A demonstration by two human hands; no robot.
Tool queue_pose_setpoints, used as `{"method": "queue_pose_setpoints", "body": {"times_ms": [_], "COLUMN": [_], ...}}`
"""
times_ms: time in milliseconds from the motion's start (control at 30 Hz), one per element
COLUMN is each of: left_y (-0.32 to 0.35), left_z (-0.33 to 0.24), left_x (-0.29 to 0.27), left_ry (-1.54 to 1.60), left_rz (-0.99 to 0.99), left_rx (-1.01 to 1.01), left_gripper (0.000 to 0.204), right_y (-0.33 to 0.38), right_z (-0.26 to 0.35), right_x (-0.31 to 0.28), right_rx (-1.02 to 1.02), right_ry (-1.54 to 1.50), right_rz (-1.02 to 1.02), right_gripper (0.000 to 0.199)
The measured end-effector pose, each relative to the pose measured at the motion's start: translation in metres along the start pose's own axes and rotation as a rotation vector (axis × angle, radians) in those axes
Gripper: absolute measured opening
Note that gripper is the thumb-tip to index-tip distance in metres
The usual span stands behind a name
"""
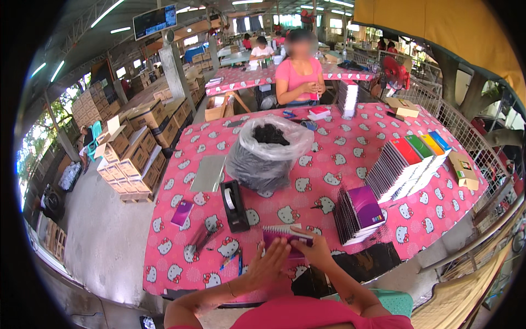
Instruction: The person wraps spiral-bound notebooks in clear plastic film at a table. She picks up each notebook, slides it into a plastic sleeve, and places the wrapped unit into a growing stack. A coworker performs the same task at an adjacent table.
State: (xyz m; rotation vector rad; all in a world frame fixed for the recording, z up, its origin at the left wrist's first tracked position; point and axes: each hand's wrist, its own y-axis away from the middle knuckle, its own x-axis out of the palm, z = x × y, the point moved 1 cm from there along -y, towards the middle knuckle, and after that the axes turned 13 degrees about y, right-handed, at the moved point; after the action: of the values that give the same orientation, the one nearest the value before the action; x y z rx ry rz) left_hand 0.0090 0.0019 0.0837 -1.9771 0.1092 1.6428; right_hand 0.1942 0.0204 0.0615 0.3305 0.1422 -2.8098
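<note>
A small purple spiral notebook (270,236) is in front of me near the table's front edge, its coil along the far side. My left hand (274,259) lies on it with the fingers stretched out. At its right end, my right hand (314,251) grips it, the fingers partly hidden. To the right stands a stack of purple spiral notebooks (366,208). Beyond my left hand is a black tape dispenser (235,211) with a roll of tape. A single purple notebook (182,213) rests farther left.
A clear plastic bag (263,159) of black coils stands mid-table, beside a grey sheet (208,172). Stacks of coloured notebooks (402,164) and an open carton (464,171) are at the right. Pens (239,261) lie near my left forearm. Across the table stands a co-worker (298,77).
</note>
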Motion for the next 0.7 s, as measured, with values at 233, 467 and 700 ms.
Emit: {"method": "queue_pose_setpoints", "body": {"times_ms": [233,467,700], "left_y": [0.028,0.006,0.011], "left_z": [-0.006,-0.017,-0.022], "left_x": [0.035,0.027,0.04], "left_ry": [0.049,-0.041,0.246], "left_rz": [-0.072,-0.106,-0.172], "left_rx": [0.27,0.219,0.193], "left_gripper": [0.086,0.083,0.069], "right_y": [-0.005,-0.002,-0.006], "right_z": [0.0,-0.011,-0.037], "right_x": [0.004,0.004,0.011], "right_rx": [-0.022,-0.031,-0.093], "right_ry": [-0.03,-0.074,-0.093], "right_rz": [-0.014,0.025,-0.019], "right_gripper": [0.038,0.036,0.036]}}
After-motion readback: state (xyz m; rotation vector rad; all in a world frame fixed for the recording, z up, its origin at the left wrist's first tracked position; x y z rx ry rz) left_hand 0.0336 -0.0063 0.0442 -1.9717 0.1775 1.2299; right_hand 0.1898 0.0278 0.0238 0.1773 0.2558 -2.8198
